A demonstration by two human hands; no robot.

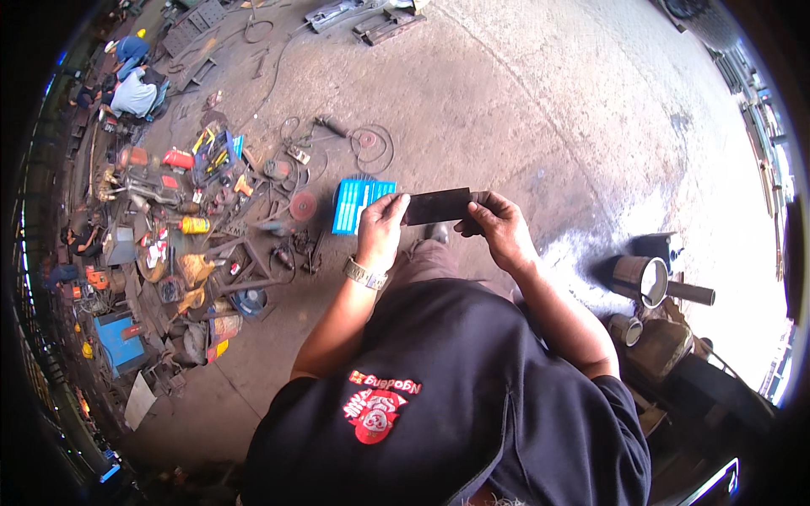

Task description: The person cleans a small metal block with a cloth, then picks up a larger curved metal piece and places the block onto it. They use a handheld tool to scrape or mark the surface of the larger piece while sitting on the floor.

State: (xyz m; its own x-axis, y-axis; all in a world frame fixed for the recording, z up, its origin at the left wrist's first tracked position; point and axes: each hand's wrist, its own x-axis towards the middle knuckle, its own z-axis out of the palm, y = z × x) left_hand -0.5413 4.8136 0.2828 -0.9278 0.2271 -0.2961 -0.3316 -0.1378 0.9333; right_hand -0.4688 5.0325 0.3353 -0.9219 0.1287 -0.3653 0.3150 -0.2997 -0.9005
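Black shirt (pixel 464 371) nearest, left hand (pixel 383 221) and right hand (pixel 501 229) pinch opposite ends of a dark, rectangular plate (pixel 437 207).

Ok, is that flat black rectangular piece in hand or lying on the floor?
In hand: the flat black rectangular piece spans between the left hand and the right hand, each pinching one end.

Both ends of the black plate (pixel 437 207) are partly hidden by L hand (pixel 382 221) and R hand (pixel 501 229). L hand also covers a part of the blue pack (pixel 350 207). The shoe (pixel 438 233) is seen only partly. Black shirt (pixel 456 379) is cut off at lower edge. Tool pile (pixel 156 184) has many pcs too small to ID. Upper R dark thing (pixel 713 24): cut by lens rim, type unclear.
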